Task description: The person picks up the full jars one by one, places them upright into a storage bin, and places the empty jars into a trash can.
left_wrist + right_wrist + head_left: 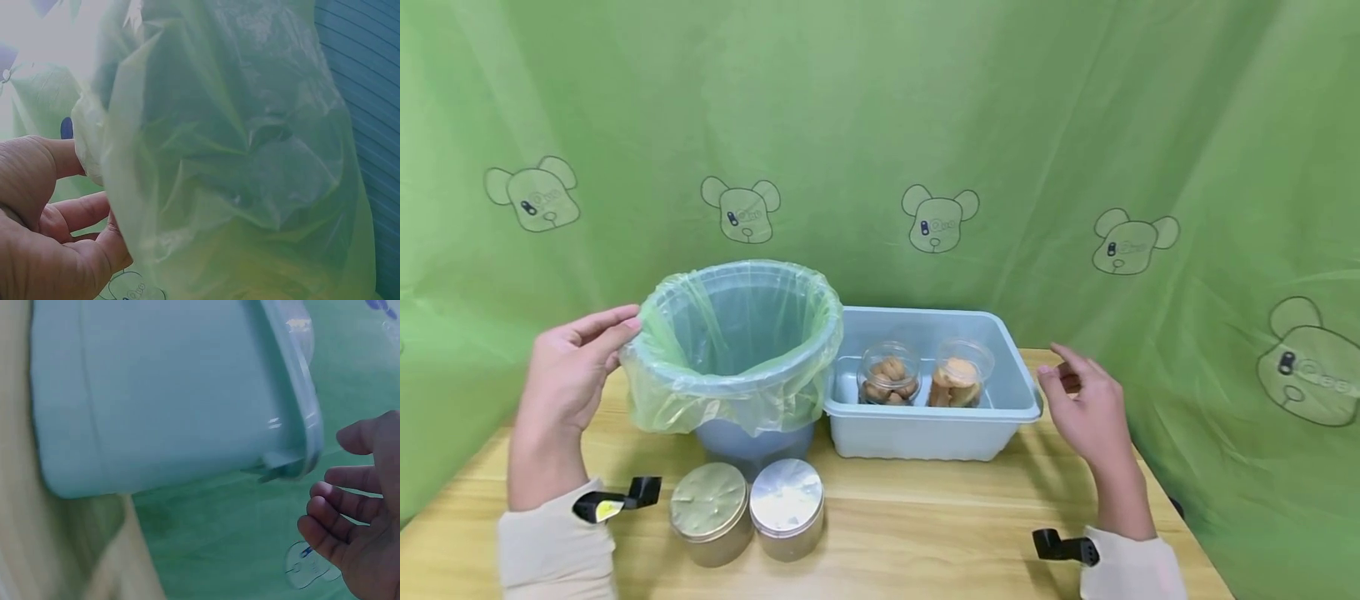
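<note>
My left hand point(568, 371) is at the left rim of a blue trash bin point(752, 446), thumb and fingers pinching the green trash bag point(730, 408) folded over that rim. The bag's creased outer skirt fills much of the left wrist view and hides some fingertips. My right hand point(1090, 408) is held apart from the right end of a light blue plastic tub point(925, 433), fingers loosely bent with nothing in them. Inside the tub stand a clear jar of walnuts point(890, 379) and a clear jar with bread-like pieces point(957, 385).
Two round tins, one with a gold-toned lid point(709, 500) and one with a silver lid point(787, 497), stand side by side before the bin. Under everything is a wooden table point(925, 533). A green curtain point(850, 125) printed with bear heads hangs behind and at the sides.
</note>
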Tool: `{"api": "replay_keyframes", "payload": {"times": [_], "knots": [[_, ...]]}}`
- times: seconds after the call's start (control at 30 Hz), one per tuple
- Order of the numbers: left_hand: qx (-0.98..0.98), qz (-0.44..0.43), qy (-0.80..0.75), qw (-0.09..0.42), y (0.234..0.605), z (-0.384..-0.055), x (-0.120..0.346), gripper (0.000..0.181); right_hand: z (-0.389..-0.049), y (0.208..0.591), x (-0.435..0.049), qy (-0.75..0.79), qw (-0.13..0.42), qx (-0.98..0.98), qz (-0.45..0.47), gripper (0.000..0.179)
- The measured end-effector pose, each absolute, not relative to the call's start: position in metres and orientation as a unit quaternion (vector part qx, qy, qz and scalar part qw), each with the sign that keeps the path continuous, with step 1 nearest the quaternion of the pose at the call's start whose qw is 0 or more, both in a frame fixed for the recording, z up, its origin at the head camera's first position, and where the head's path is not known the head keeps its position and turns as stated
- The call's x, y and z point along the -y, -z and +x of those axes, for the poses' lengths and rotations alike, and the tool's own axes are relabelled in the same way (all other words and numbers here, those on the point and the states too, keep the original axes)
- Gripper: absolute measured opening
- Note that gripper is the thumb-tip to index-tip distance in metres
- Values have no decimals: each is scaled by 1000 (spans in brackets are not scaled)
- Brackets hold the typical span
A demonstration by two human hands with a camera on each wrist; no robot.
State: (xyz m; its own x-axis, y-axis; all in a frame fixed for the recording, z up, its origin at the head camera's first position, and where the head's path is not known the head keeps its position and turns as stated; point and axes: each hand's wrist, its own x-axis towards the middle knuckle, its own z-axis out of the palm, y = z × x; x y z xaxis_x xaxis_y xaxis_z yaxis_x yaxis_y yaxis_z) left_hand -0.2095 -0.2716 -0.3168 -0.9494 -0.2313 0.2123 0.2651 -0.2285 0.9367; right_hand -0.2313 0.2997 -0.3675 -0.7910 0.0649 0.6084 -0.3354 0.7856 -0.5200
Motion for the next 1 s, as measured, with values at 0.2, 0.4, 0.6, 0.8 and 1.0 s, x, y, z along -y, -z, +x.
{"api": "replay_keyframes", "payload": {"times": [0.2, 0.4, 0.6, 0.8, 1.0], "knots": [[597, -12, 786, 160, 317, -209, 273, 17, -223, 352, -283, -304, 312, 894, 101, 41], [602, -12, 783, 157, 317, -208, 272, 18, -217, 342, -262, -266, 316, 895, 166, 37], [604, -12, 781, 159, 317, -209, 271, 17, -213, 333, -236, -230, 320, 888, 236, 37], [606, -15, 779, 160, 318, -209, 272, 19, -211, 329, -210, -204, 311, 879, 299, 37], [611, -15, 774, 164, 319, -211, 272, 18, -212, 331, -187, -160, 292, 875, 352, 36]]}}
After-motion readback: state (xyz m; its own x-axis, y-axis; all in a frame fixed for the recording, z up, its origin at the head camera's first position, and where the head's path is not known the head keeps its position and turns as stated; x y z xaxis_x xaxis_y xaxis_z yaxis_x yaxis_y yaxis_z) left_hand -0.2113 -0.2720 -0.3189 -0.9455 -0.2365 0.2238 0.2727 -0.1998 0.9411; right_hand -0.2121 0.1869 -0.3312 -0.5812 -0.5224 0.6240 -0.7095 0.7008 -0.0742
